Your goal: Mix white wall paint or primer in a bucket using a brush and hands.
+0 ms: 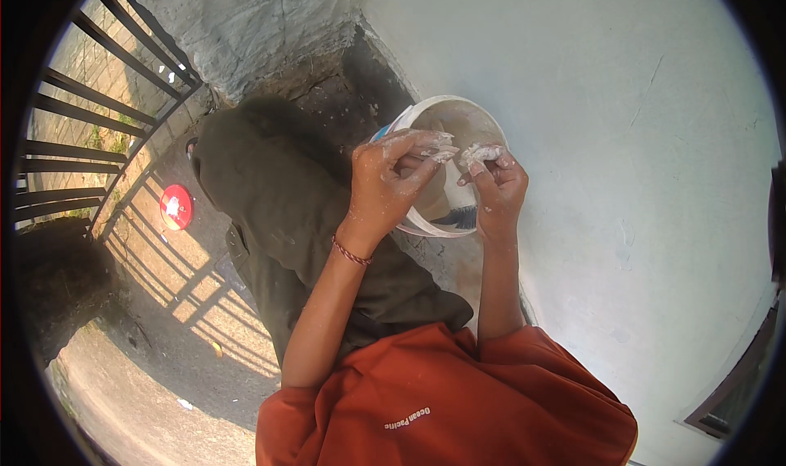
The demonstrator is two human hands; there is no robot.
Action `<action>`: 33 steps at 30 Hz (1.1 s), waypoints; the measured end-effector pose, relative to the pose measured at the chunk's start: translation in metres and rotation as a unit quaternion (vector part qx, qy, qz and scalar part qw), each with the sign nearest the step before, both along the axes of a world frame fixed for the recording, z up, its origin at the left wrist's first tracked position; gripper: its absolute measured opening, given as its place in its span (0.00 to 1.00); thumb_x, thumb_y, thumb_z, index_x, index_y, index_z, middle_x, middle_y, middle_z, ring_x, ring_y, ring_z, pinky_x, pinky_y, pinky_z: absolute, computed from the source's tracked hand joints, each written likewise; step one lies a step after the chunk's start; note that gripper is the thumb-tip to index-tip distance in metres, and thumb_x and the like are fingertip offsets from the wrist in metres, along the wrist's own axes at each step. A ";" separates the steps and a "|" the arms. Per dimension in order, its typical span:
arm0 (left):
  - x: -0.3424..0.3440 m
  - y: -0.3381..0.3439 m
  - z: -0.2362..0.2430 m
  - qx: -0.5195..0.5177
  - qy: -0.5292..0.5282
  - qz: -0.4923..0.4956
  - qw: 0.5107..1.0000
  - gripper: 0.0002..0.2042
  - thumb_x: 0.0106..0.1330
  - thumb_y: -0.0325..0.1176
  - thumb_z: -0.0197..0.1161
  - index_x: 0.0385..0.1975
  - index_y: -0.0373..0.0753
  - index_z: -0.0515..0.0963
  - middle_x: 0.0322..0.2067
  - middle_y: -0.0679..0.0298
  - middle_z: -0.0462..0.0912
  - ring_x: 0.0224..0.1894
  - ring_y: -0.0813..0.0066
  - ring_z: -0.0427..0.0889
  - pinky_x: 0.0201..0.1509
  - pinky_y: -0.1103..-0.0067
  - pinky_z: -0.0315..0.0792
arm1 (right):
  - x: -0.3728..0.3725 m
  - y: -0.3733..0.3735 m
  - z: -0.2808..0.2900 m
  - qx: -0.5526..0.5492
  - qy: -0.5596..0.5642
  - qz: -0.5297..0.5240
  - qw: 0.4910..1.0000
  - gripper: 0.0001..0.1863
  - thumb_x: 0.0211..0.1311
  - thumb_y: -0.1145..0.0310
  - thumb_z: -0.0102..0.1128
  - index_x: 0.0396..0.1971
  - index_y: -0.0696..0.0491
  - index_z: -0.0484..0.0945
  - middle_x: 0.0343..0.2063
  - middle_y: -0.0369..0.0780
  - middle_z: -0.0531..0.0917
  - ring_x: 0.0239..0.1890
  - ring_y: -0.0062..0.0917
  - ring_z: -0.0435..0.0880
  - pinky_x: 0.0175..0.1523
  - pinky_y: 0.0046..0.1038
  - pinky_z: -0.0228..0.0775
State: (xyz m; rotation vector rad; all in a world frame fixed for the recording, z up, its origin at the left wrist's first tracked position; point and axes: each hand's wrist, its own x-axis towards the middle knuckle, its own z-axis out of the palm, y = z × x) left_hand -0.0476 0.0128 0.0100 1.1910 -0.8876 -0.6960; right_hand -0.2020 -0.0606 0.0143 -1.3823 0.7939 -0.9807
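Observation:
Over a white bucket (pixel 455 103) both of my hands are held up, their fingers coated in white paste. My left hand (pixel 391 175) is closed, thumb and fingertips drawn together at the bucket's left side; whether anything besides the smeared paste is between them is hidden. Facing it, my right hand (pixel 501 189) curls its fingers and thumb around a whitish lump of paste (pixel 481 153). The two hands are slightly apart. Inside the bucket, pale residue lines the wall, and dark bristles (pixel 461 217), like those of a brush, show near the bottom edge.
A pale painted wall (pixel 639 155) rises close on the right, with rough grey masonry (pixel 262 32) ahead. My bent leg in dark trousers (pixel 278 188) is left of the bucket. Farther left are a red round lid (pixel 176 207) with white smears and a dark metal railing (pixel 78 147).

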 end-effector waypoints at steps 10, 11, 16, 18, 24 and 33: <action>0.001 0.000 -0.005 0.006 0.001 -0.009 1.000 0.13 0.53 0.19 0.68 0.39 0.29 0.81 0.32 0.59 0.86 0.32 0.78 0.86 0.32 0.85 0.77 | 0.002 0.000 0.004 0.035 -0.007 -0.010 0.999 0.07 0.58 0.79 0.59 0.37 0.62 0.79 0.35 0.38 0.80 0.36 0.19 0.79 0.33 0.21 0.77; 0.000 0.000 -0.006 0.006 0.001 -0.008 1.000 0.13 0.53 0.19 0.68 0.39 0.29 0.81 0.32 0.59 0.86 0.32 0.78 0.86 0.32 0.85 0.77 | 0.004 0.001 0.004 0.033 -0.006 -0.011 0.999 0.07 0.59 0.79 0.60 0.37 0.62 0.80 0.35 0.39 0.80 0.36 0.19 0.79 0.32 0.21 0.77; 0.000 -0.001 -0.008 0.000 -0.010 0.001 1.000 0.13 0.53 0.20 0.68 0.40 0.29 0.81 0.33 0.60 0.86 0.32 0.78 0.86 0.32 0.85 0.77 | 0.005 0.001 0.005 0.022 -0.001 -0.018 1.000 0.07 0.59 0.78 0.62 0.37 0.63 0.81 0.37 0.40 0.81 0.37 0.20 0.80 0.31 0.20 0.77; 0.000 -0.001 -0.007 0.003 -0.011 -0.001 1.000 0.13 0.53 0.20 0.68 0.40 0.29 0.81 0.33 0.59 0.86 0.32 0.78 0.86 0.33 0.85 0.77 | 0.005 0.001 0.005 0.020 -0.003 -0.017 1.000 0.07 0.60 0.77 0.62 0.37 0.63 0.81 0.38 0.40 0.81 0.37 0.20 0.80 0.31 0.20 0.77; 0.001 -0.001 -0.006 0.001 -0.016 -0.001 1.000 0.13 0.53 0.19 0.68 0.40 0.29 0.82 0.33 0.59 0.86 0.33 0.78 0.86 0.33 0.85 0.77 | 0.004 0.000 0.004 0.019 -0.006 -0.015 1.000 0.08 0.59 0.77 0.63 0.38 0.63 0.81 0.39 0.40 0.81 0.37 0.20 0.80 0.31 0.20 0.77; 0.001 0.000 -0.005 -0.006 -0.011 -0.003 1.000 0.13 0.53 0.18 0.67 0.40 0.29 0.81 0.35 0.58 0.85 0.33 0.76 0.86 0.33 0.85 0.78 | 0.002 0.000 0.002 0.023 0.000 -0.030 0.999 0.08 0.58 0.77 0.66 0.36 0.62 0.81 0.38 0.40 0.81 0.36 0.20 0.79 0.30 0.20 0.76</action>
